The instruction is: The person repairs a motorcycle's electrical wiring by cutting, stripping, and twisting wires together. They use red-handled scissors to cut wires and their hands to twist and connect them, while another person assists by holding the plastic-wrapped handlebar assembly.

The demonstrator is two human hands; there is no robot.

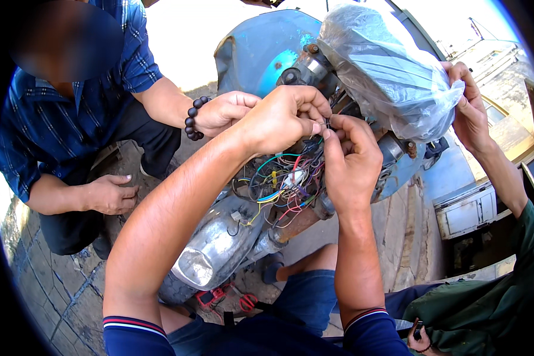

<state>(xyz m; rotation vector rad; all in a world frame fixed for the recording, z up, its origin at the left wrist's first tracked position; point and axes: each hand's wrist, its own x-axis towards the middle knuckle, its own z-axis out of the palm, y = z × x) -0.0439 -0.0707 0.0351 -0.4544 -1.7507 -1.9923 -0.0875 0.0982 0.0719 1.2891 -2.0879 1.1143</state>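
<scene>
My left hand [286, 118] reaches in over the wiring, its thumb and fingers pinched together. Opposite it, fingertips almost touching, my right hand [353, 163] pinches too. A thin wire [327, 124] runs between the two grips. Just below spreads a tangle of coloured wires [282, 187] with a white connector [294, 177] among them. The wires hang out of the front of a worn vehicle, apparently a motorcycle. Above my hands is a dark unit wrapped in clear plastic [385, 71], held at its right by another person's hand [470, 113].
At the left a person in a plaid shirt crouches, one hand [225, 113] with a bead bracelet close to my left wrist. A dented silver metal body [213, 243] lies beneath my arms. On the ground are a red meter [209, 298] and a red-handled tool [247, 302].
</scene>
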